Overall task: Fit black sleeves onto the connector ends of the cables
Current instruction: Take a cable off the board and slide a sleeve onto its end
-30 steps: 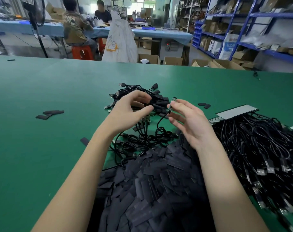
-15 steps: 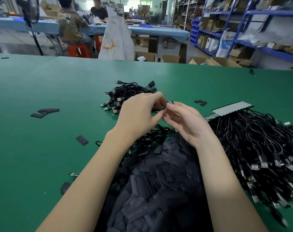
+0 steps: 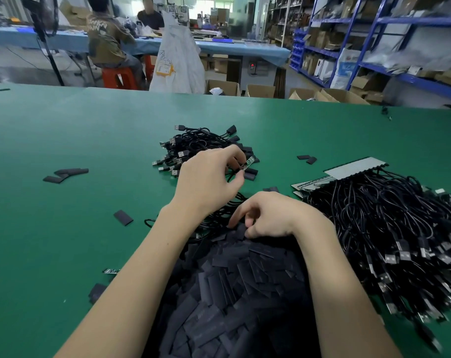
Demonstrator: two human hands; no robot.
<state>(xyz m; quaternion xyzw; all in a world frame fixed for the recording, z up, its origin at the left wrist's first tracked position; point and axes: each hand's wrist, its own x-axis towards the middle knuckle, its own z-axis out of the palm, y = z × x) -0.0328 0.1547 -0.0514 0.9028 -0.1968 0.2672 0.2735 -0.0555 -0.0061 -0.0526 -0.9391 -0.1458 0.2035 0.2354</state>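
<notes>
My left hand [image 3: 209,177] pinches a cable's bare connector end [image 3: 248,163], a small green board, above the green table [image 3: 64,228]. My right hand [image 3: 271,218] reaches down with curled fingers into the top of a big pile of flat black sleeves [image 3: 232,285] in front of me; whether it grips one I cannot tell. Behind the left hand lies a small heap of cables [image 3: 198,146] with sleeved ends. A large tangle of cables [image 3: 389,228] with bare USB plugs fills the right side.
Loose black sleeves [image 3: 64,174] lie scattered on the left of the table, with two more [image 3: 307,158] at the right. Grey cardboard strips [image 3: 356,167] top the right tangle. Beyond the table's far edge are people at a blue bench, boxes and blue shelving.
My right hand has let go of the connector end and dropped back to the sleeve pile. My left hand now holds the connector end alone, a little farther forward.
</notes>
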